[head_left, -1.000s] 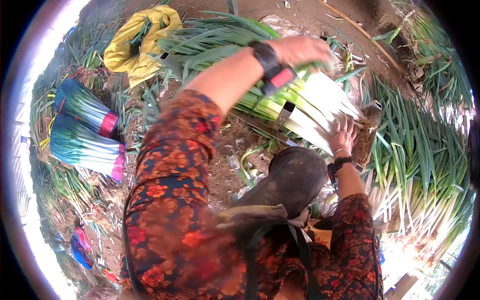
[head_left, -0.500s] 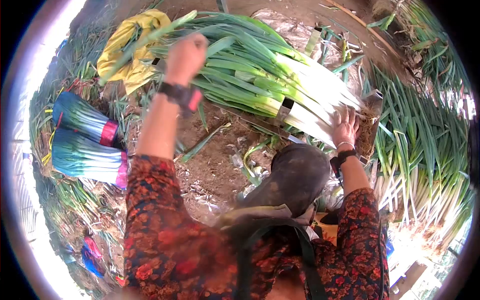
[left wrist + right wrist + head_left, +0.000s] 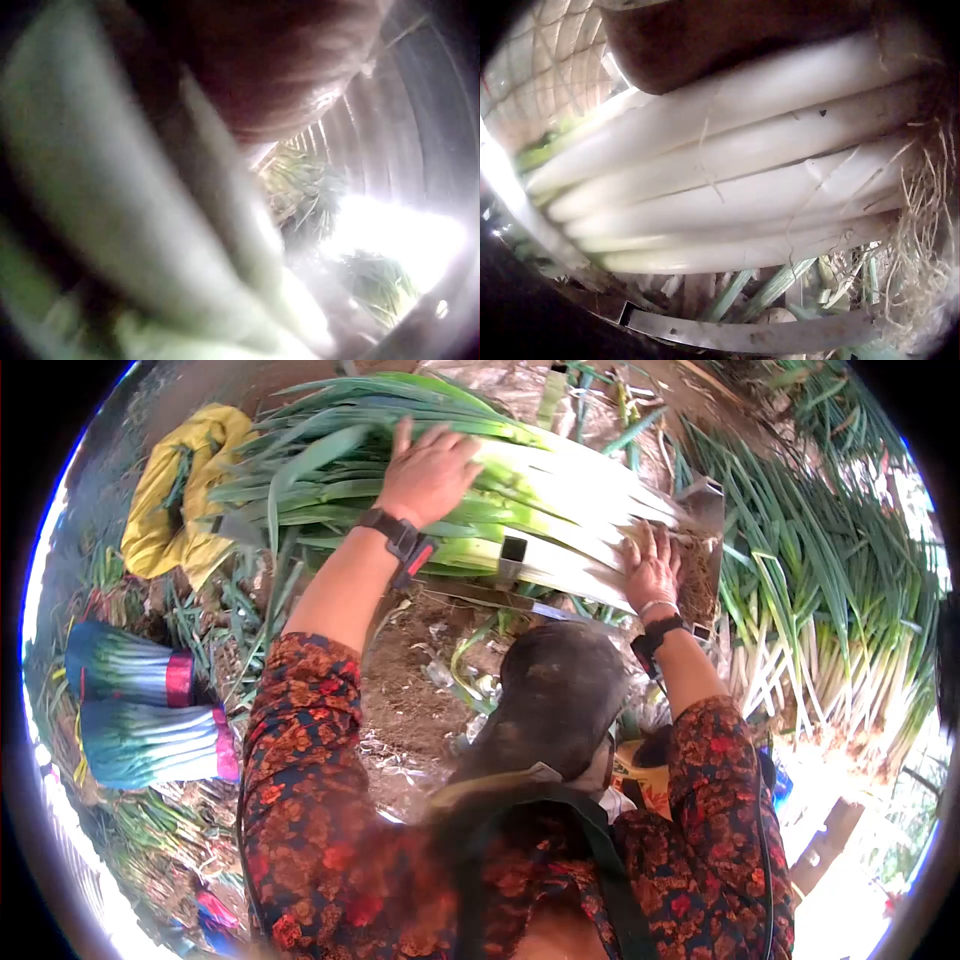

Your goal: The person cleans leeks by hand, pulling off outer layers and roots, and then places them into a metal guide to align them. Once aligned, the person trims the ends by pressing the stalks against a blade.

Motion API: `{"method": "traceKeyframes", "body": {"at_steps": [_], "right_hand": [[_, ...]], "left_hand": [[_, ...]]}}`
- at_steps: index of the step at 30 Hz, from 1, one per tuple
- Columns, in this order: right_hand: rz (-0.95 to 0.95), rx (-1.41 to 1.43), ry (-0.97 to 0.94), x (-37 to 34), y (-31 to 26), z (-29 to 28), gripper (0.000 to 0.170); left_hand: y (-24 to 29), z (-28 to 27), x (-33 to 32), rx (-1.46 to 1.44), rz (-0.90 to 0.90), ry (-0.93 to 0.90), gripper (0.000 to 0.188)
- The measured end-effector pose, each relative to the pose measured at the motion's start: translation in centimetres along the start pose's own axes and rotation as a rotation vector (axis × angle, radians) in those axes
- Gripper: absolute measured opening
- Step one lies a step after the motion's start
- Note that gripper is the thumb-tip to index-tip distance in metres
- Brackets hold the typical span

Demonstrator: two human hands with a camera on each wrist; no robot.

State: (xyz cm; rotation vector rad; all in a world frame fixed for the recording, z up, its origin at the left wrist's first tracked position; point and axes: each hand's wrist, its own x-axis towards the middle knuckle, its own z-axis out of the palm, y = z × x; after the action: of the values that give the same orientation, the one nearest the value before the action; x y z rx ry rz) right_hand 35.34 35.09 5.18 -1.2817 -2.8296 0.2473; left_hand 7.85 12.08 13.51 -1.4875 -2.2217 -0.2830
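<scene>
A thick bunch of leeks point(image 3: 560, 480) lies across a metal frame point(image 3: 700, 510), green tops to the left and roots to the right. My left hand point(image 3: 430, 475) rests palm down on the green leaves, its fingers spread. Over the white stalks near the root end, my right hand point(image 3: 655, 572) lies with its fingers extended. In the right wrist view the white stalks point(image 3: 727, 165) run side by side to stringy roots point(image 3: 922, 247), above a metal bar point(image 3: 757, 334) of the frame. Blurred pale stalks point(image 3: 135, 165) fill much of the left wrist view.
Two tied leek bundles point(image 3: 150, 745) with pink bands lie at the left, below a yellow sack point(image 3: 185, 490). Many loose leeks point(image 3: 820, 600) are heaped at the right. A dark boot point(image 3: 560, 685) stands close before the frame, on littered soil point(image 3: 410, 680).
My left hand swept left from over the white stalks, was closed beside a long blurred leaf, and now lies flat on the leaves. My right hand stayed on the stalks.
</scene>
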Motion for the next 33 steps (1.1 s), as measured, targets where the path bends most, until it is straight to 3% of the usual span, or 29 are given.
{"method": "traceKeyframes", "body": {"at_steps": [2,5,6,7,9,11,13,15,17,19,22,25,27,29,31,33], "right_hand": [[-0.011,-0.028,-0.018,-0.3,-0.3,-0.7,0.059],[-0.080,0.016,0.002,0.2,1.0,1.2,0.060],[-0.344,-0.402,-0.091,0.1,0.7,-0.5,0.061],[-0.278,-0.136,-0.093,-0.3,0.1,-1.8,0.060],[-0.164,0.036,0.075,0.5,1.3,2.3,0.058],[0.004,0.131,-0.186,0.0,-0.7,-2.0,0.067],[0.049,0.220,-0.181,0.2,-0.8,-2.2,0.069],[0.064,0.246,-0.185,-0.1,-0.9,-2.9,0.070],[0.037,0.298,-0.147,-0.7,-0.4,-3.1,0.067],[-0.018,0.283,-0.115,-1.7,0.3,-2.9,0.064],[-0.158,0.317,0.084,-4.7,0.9,-2.0,0.046],[-0.391,0.430,0.332,-10.3,1.6,-3.4,0.039],[-0.479,0.563,0.354,-13.6,3.5,-2.9,0.040],[-0.354,0.572,0.302,-16.3,6.2,-0.9,0.034],[-0.108,0.438,0.053,-17.6,10.4,0.7,0.035],[0.089,0.254,-0.132,-17.4,16.4,2.8,0.031]], "left_hand": [[0.5,0.0,-1.9,-0.108,-0.138,-0.380,0.023],[-0.1,0.1,-2.8,-0.184,-0.140,-0.273,0.018],[-0.7,0.9,-2.8,-0.307,-0.135,-0.273,0.015],[-1.0,1.8,-2.6,-0.314,-0.056,-0.077,0.008],[-1.4,3.0,-2.0,-0.382,-0.053,-0.112,0.010],[-2.7,4.4,-2.1,-0.400,-0.032,-0.183,0.015],[-3.2,4.4,-2.1,-0.438,-0.075,-0.235,0.017],[-4.3,4.0,-2.0,-0.522,-0.024,-0.318,0.021],[-4.7,2.7,-0.9,-0.616,-0.118,-0.487,0.028],[-4.6,1.6,-0.2,-0.750,-0.245,-0.451,0.034],[1.4,-6.2,3.8,-0.834,-0.380,-0.234,0.033],[8.2,-11.7,7.1,-0.752,-0.234,-0.031,0.031],[16.8,-15.7,8.4,-0.924,-0.230,0.010,0.029],[24.9,-17.0,8.6,-1.114,-0.180,-0.065,0.023],[31.8,-14.9,8.1,-1.625,-0.149,-0.273,0.021],[37.3,-10.8,7.2,-1.810,-0.263,-0.569,0.017]]}}
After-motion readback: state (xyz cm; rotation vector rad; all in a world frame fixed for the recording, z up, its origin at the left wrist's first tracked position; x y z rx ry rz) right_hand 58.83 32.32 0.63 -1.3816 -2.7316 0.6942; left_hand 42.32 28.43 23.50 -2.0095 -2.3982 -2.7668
